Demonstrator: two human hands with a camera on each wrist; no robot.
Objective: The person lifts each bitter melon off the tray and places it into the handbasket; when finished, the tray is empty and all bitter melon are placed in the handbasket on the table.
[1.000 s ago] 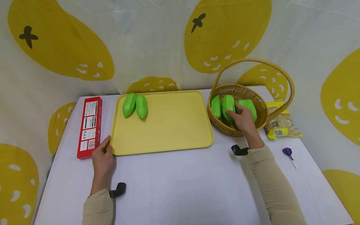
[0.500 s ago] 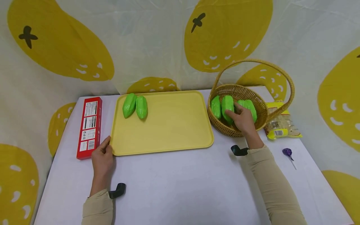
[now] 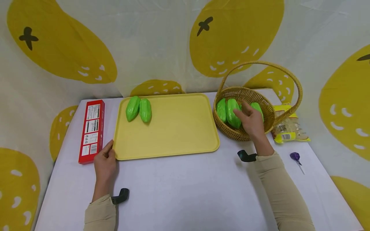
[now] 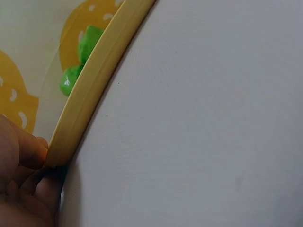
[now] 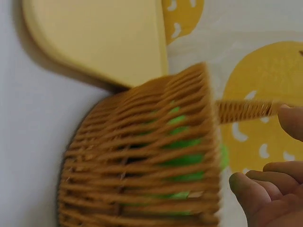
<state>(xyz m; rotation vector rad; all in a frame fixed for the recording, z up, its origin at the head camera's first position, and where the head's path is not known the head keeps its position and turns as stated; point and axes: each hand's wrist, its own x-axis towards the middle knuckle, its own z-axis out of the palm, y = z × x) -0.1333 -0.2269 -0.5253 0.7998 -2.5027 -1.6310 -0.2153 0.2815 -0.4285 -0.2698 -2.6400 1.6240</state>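
Note:
My left hand (image 3: 104, 164) pinches the near left corner of a yellow tray (image 3: 170, 128). In the left wrist view the thumb lies on the rim and fingers reach underneath. Two glossy green star fruits (image 3: 145, 110) lie side by side at the tray's far left. My right hand (image 3: 253, 124) hovers over a wicker basket (image 3: 231, 134), thumb and fingers apart. The right wrist view shows nothing between them. Several more star fruits (image 3: 232, 113) sit in the basket, partly hidden by that hand.
A red box (image 3: 92, 131) lies left of the tray. Right of the basket are a yellow-and-clear packet (image 3: 290, 128) and a purple lollipop (image 3: 295, 156). The basket's tall handle (image 3: 268, 63) arches up near the fruit-print cloth behind the table.
The right hand has let go of a star fruit in the basket and drawn slightly to the right, its fingers spreading. The left hand stays at the tray corner.

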